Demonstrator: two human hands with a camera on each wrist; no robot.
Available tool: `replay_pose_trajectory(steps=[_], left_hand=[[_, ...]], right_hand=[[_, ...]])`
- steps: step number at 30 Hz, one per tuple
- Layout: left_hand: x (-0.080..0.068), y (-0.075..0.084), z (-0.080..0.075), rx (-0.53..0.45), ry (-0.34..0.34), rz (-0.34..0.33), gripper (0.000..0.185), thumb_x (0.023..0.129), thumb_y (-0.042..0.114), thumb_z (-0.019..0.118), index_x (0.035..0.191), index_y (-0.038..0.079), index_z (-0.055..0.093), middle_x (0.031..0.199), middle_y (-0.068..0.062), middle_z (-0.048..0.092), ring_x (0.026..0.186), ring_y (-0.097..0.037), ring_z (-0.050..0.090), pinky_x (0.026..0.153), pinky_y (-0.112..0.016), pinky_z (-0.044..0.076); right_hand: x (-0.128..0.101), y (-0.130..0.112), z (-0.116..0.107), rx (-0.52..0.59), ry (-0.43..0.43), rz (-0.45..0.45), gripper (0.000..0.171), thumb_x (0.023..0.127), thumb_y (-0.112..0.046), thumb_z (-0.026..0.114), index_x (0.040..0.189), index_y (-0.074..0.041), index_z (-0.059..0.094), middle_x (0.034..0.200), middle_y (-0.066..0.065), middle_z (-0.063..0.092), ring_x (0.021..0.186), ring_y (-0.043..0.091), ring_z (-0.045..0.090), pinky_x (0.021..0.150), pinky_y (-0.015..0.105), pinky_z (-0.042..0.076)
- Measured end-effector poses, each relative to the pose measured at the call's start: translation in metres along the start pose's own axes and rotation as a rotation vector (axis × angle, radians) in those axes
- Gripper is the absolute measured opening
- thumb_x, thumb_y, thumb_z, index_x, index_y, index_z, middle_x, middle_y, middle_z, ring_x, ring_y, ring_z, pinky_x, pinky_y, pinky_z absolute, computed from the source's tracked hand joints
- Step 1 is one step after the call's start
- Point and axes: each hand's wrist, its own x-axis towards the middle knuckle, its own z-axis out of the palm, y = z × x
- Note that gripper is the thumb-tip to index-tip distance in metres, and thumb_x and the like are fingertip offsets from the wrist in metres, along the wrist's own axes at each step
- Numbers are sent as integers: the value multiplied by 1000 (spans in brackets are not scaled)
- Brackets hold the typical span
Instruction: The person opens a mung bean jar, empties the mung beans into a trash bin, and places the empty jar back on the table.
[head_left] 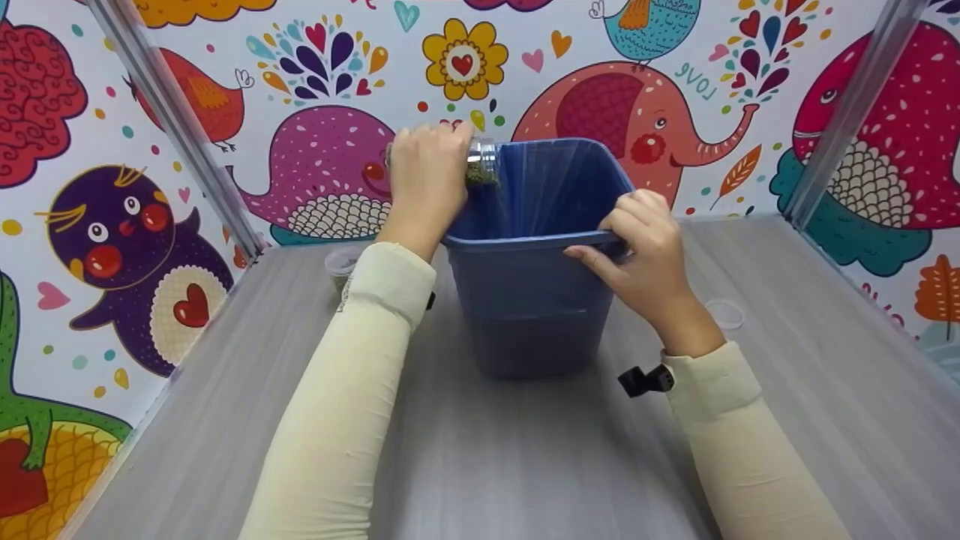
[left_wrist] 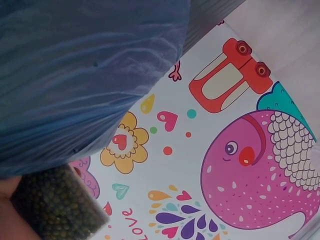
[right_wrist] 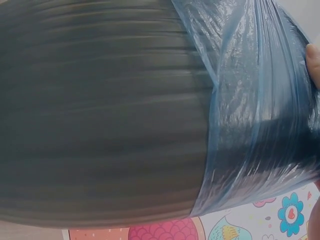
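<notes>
My left hand [head_left: 429,169] grips a clear plastic jar [head_left: 482,159] of small green beans [left_wrist: 57,205], tipped on its side with its mouth over the left rim of a blue trash bin [head_left: 532,307]. The beans sit low in the jar's mouth in the head view. A thin blue plastic bag [right_wrist: 240,100] lines the bin and folds over its outside. On the bin's right front corner, my right hand [head_left: 645,240] holds the rim, thumb outside. The inside bottom of the bin is hidden.
Behind my left forearm stands a second clear jar [head_left: 341,262], partly covered by the sleeve. To the right of the bin, a clear round lid [head_left: 725,314] lies on the grey wood-grain table [head_left: 495,457]. Walls with cartoon animals enclose the back and sides.
</notes>
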Motion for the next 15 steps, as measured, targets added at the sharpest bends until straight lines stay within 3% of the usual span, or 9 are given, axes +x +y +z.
replay_pose_trajectory(steps=[15], left_hand=[[1,1,0,-10,-26,3,30,101,21,74,129,10,73,115,-13,77,97,-30,69,86,-38,54]], right_hand=[[-1,0,1,5,11,3,56,91,-50,82,74,-3,57,69,10,46,74,29,46,87,38,33]])
